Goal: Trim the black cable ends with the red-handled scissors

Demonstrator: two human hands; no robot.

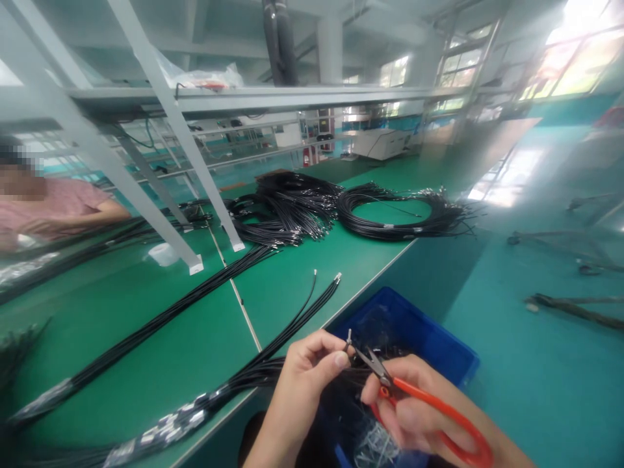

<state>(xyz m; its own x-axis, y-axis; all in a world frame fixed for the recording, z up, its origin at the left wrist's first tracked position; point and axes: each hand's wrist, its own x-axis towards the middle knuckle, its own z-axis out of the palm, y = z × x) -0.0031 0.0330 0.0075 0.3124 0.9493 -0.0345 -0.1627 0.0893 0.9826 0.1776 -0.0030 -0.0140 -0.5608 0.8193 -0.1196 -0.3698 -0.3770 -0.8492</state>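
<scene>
My left hand (312, 367) pinches a black cable near its end, and a bare metallic tip (349, 337) sticks up above the thumb and finger. In my right hand (414, 403) is a pair of scissors (443, 408) with red handles, its blades slightly apart and pointing at the pinched cable end. I cannot make out whether the blades touch the cable. Beside my left hand a bundle of black cables (273, 364) lies along the bench edge, with a few loose ends (336, 279) reaching past it.
A blue bin (429, 331) holding dark and clear scraps stands below my hands. On the green bench (121, 286) lie another cable bundle (180, 305), a heap of cables (292, 208) and a coil (390, 227). Shelf posts (185, 123) rise at left, near another person (58, 208).
</scene>
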